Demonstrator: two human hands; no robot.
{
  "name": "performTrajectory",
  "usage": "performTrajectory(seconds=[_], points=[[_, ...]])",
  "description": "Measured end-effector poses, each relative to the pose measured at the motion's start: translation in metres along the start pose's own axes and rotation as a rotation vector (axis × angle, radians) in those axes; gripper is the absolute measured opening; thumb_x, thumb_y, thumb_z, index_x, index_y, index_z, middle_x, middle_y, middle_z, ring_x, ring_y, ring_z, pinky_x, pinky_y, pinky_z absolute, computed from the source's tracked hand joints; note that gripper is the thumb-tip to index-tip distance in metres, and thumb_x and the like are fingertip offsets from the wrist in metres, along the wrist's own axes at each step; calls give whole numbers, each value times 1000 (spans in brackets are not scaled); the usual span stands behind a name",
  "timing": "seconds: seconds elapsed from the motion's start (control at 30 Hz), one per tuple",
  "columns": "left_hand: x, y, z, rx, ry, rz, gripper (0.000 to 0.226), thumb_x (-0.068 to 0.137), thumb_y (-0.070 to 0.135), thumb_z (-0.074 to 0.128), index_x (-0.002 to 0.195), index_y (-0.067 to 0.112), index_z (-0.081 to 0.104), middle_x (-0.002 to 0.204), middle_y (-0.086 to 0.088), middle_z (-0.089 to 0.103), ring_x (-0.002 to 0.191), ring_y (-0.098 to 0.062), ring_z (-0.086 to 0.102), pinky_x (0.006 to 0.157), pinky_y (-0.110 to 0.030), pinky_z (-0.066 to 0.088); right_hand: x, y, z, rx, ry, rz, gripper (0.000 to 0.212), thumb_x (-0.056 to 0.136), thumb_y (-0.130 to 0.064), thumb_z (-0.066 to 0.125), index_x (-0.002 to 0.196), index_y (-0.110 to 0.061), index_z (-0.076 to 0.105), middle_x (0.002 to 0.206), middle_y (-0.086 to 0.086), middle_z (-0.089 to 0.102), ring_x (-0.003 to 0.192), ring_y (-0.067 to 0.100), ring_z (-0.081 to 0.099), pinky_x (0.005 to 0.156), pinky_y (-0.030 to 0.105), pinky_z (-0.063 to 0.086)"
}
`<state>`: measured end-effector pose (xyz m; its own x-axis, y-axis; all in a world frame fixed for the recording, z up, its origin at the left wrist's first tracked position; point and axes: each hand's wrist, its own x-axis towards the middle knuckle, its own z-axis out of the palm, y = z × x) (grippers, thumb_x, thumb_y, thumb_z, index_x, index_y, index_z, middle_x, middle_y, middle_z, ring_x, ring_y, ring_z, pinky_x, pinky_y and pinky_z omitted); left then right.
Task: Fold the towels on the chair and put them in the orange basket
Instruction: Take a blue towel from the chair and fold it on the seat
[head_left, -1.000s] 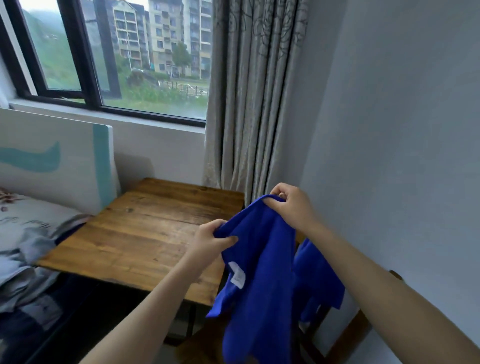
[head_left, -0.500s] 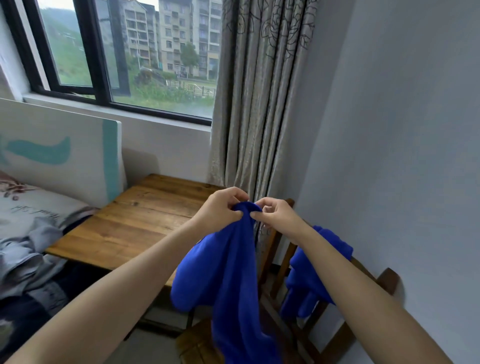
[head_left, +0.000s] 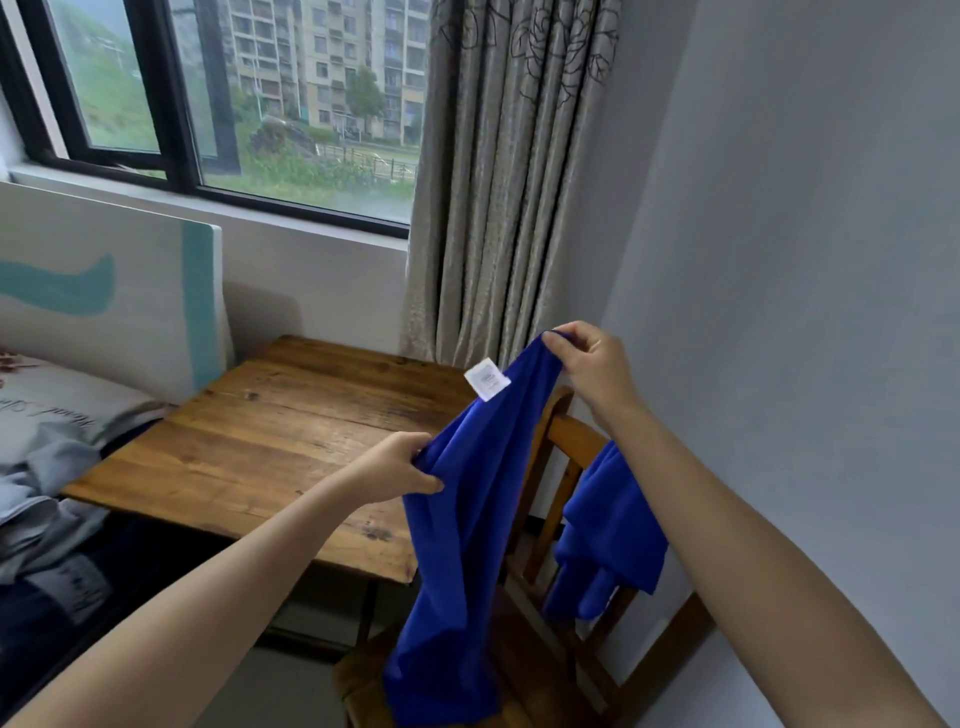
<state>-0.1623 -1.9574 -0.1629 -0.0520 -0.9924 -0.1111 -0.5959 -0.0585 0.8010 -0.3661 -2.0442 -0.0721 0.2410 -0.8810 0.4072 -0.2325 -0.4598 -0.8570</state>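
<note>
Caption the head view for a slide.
Left hand and right hand hold a blue towel; second towel drapes the chair.

My towel (head_left: 467, 519) is soft matt cloth; the table (head_left: 291, 441) and chair (head_left: 566, 441) are worn, lightly glossy wood.

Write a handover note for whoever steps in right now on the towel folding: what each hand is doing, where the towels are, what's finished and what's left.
Hands: the left hand grips a bunched edge of the blue towel, in front of the wooden table. The right hand pinches its top corner higher up, near the white label.
Towels: the held one hangs unfolded down to the chair. The second blue towel is draped over the chair back.
Done: one towel picked up, no fold made.
Left: fold both and put them in the orange basket, which is not in view.
</note>
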Motion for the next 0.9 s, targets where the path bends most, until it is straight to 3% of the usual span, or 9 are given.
performTrajectory(seconds=[0.1, 0.2, 0.3, 0.4, 0.53, 0.73, 0.9], points=[[-6, -13, -10, 68, 11, -56, 12, 79, 4, 63, 82, 15, 59, 85, -2, 62, 82, -19, 60, 67, -25, 47, 10, 4, -20, 68, 118, 44, 16, 93, -12, 53, 78, -16, 58, 73, 0, 59, 70, 12, 54, 71, 30, 48], [-12, -23, -28, -9, 72, -123, 9, 81, 2, 61, 84, 10, 60, 85, -3, 63, 80, -16, 60, 63, -20, 43, 16, 9, -39, 65, 184, 87, 20, 93, -14, 53, 75, -20, 57, 72, 0, 58, 69, 14, 54, 74, 38, 48], [-14, -29, -47, -187, 165, -133, 9, 81, 3, 62, 91, 1, 62, 88, -9, 66, 83, -20, 61, 68, -24, 45, 15, 14, -53, 52, 195, 121, 20, 94, -14, 52, 74, -19, 56, 70, 1, 57, 67, 13, 53, 70, 35, 48], [-12, -28, -60, -427, 266, -98, 4, 82, 6, 63, 85, 5, 61, 88, -11, 66, 90, -25, 60, 85, -36, 43, 14, 23, -63, 11, 199, 155, 22, 94, -14, 51, 73, -18, 55, 70, 2, 56, 65, 13, 51, 66, 31, 47], [-7, -15, -69, -804, 339, -33, 6, 88, 9, 58, 82, 11, 60, 81, -5, 68, 86, -21, 62, 84, -35, 47, 19, 33, -74, -18, 246, 202, 23, 95, -15, 50, 72, -18, 54, 69, 2, 54, 64, 14, 49, 70, 36, 45], [5, 29, -87, -960, 396, 128, 10, 90, 14, 56, 81, 16, 61, 76, 0, 64, 79, -15, 60, 78, -34, 47, 39, 27, -86, -49, 340, 219, 18, 97, -20, 43, 81, -14, 48, 71, -1, 48, 75, 19, 46, 73, 38, 42], [5, 58, -98, -1042, 443, 196, 11, 89, 17, 57, 79, 21, 60, 68, 8, 64, 71, -9, 59, 76, -36, 48, 44, 11, -91, -54, 411, 153, 22, 99, -22, 39, 78, -21, 42, 73, -6, 43, 64, 7, 38, 61, 27, 36]])
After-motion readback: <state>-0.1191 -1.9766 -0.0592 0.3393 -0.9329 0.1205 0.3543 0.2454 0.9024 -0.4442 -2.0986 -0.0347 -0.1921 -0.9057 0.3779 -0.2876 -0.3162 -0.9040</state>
